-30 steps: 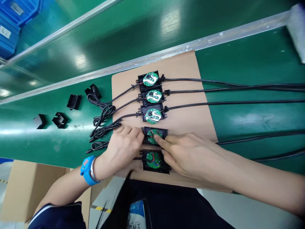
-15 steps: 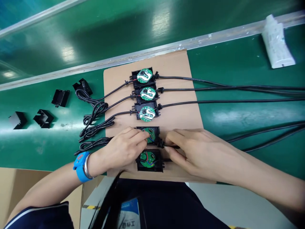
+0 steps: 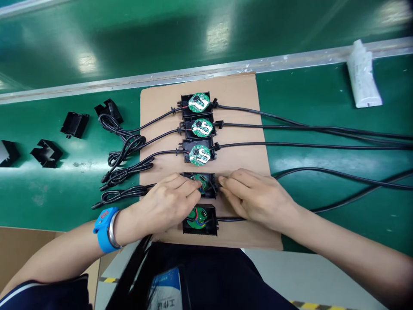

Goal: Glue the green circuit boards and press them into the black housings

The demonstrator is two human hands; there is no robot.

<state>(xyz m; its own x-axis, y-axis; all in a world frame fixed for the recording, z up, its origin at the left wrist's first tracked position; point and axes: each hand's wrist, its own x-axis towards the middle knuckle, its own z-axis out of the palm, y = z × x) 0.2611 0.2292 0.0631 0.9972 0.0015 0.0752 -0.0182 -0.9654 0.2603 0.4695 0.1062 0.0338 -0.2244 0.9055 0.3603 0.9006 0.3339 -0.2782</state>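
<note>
While the L hand (image 3: 176, 196) keeps its fingertips on the green board (image 3: 205, 183), the R hand (image 3: 253, 193) has brought the thick black cable (image 3: 335, 171) closer in. Half a sec ago the cable's collar sat just outside the wall of the open black box (image 3: 209, 195); now its end appears to be at that wall or just inside (R fingertips hide part of it, so can't tell if it's fully seated). My read: the cable-to-box fit is in progress, prob. not done yet.

That box lies between the two hands, its L end under the L fingers, its R end right by the R fingertips. R thumb + index are pinching the cable near its end. L thumb and fingers are bunched together at the board; can't tell if they grip a wire or just press.

Nearer the wearer than both hands, approx. below the gap, is another open box (image 3: 209, 226) w/ red and blue wires showing. Beyond the hands: three boxes w/ white-streaked boards (image 3: 199, 103), etc. Past the R hand, farther off, lies a white tube (image 3: 363, 75).
</note>
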